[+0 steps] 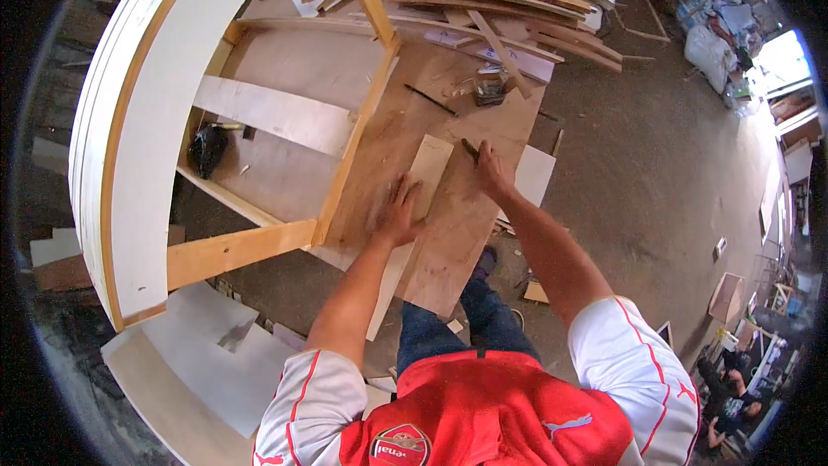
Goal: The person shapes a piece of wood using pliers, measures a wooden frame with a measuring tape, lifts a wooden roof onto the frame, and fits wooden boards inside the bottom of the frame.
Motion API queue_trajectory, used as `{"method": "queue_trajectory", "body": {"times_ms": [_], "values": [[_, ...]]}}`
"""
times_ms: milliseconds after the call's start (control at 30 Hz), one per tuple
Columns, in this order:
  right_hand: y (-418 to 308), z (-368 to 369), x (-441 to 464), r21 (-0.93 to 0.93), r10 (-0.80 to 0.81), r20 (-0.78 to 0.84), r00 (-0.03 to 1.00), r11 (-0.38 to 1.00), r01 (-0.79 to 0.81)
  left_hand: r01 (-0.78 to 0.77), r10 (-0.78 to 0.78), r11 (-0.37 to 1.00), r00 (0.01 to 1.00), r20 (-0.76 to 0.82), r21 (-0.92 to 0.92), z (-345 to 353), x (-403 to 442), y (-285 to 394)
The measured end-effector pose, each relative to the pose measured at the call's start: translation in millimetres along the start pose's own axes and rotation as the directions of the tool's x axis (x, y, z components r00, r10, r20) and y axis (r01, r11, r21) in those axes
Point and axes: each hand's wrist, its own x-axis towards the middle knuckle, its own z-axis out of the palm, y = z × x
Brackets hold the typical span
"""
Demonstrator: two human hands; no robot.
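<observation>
While the left hand (399, 214) lies spread over the long pale wooden strip (431, 162), its fingers apart and not gripped around the wood, the right hand (493, 171) appears closed on a short dark tool (470, 150) above the plywood sheet (457, 250). The strip rests on the left part of that sheet, with its near end reaching past the sheet's near edge. Toward the sheet's far end lie a thin dark rod (429, 99) and a small clear tub (490, 91); along its left side stands a timber frame (355, 148).

The strip could skid or swivel, I judge, since only a flat palm seems to steady it and the overhanging end could tip if knocked. If the dark tool has a blade or point, which is too small to tell, a slip toward the left fingers could hurt them.

The strip's long axis runs roughly parallel to the sheet's right edge, its far end pointing away from the person and slightly rightward. The hand hides its middle.
</observation>
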Motion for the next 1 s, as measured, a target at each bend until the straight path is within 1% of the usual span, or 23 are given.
{"method": "queue_trajectory", "body": {"times_ms": [33,100,133,167,233,267,367,467,500,567,600,667,700,733,767,833,867,967,1000], "values": [[9,12,-11,0.05,0.014,-0.015,1.0,0.999,-0.013,-0.005,0.005,1.0,1.0,-0.004,-0.015,-5,-2,5],[18,9,-26,0.228,0.064,-0.024,0.998,0.972,-0.057,-0.028,0.026,0.999,0.998,-0.052,-0.026,-4,4,9],[18,6,-36,0.354,0.104,-0.007,0.995,0.93,-0.094,-0.043,0.04,0.999,0.996,-0.085,-0.025,4,6,9],[17,2,-43,0.475,0.138,0.016,0.99,0.87,-0.129,-0.055,0.052,0.998,0.992,-0.114,-0.025,13,10,7],[10,-13,-59,0.602,0.251,0.201,0.947,0.731,-0.322,-0.082,0.068,0.996,0.963,-0.261,-0.044,39,19,3],[7,-18,-70,0.644,0.29,0.305,0.907,0.639,-0.421,-0.091,0.068,0.994,0.943,-0.325,-0.057,53,17,1],[8,-16,-95,0.831,0.176,0.377,0.909,0.37,-0.416,-0.183,0.117,0.96,0.948,-0.295,-0.21,49,10,7],[-14,-25,-121,0.822,0.218,0.404,0.888,0.34,-0.457,-0.249,0.223,0.962,0.955,-0.195,-0.117,34,-8,14],[-19,-31,-122,0.813,0.173,0.45,0.876,0.326,-0.482,-0.272,0.255,0.96,0.946,-0.198,-0.062,30,-7,13],[-23,-14,-130,0.87,0.13,0.441,0.888,0.183,-0.459,-0.316,0.316,0.948,0.927,-0.201,0.031,29,-10,12],[-19,-13,-136,0.89,0.13,0.423,0.897,0.124,-0.438,-0.302,0.304,0.952,0.928,-0.214,0.043,39,-10,7],[-28,-21,-149,0.855,0.204,0.465,0.861,0.15,-0.497,-0.289,0.294,0.956,0.925,-0.243,0.055,70,-4,-6],[-34,-16,-150,0.885,0.248,0.416,0.875,0.113,-0.452,-0.315,0.31,0.949,0.914,-0.26,0.025,69,-1,0],[-36,-12,-146,0.916,0.278,0.358,0.891,0.078,-0.393,-0.334,0.324,0.942,0.904,-0.28,0.011,54,4,3],[-35,-16,-151,0.926,0.296,0.345,0.891,0.046,-0.374,-0.341,0.326,0.94,0.895,-0.304,0.006,43,8,4],[-50,-21,-158,0.938,0.3,0.335,0.893,-0.017,-0.346,-0.378,0.363,0.926,0.888,-0.281,-0.001,42,8,0],[-52,-17,-163,0.934,0.297,0.344,0.891,-0.005,-0.358,-0.389,0.371,0.921,0.886,-0.277,-0.012,44,5,1],[-61,-2,-179,0.913,0.281,0.38,0.881,0.036,-0.405,-0.353,0.343,0.934,0.927,-0.151,-0.05,35,-13,6],[-66,0,-181,0.908,0.28,0.397,0.874,0.021,-0.419,-0.355,0.349,0.934,0.929,-0.122,-0.028,31,-18,6]]}}
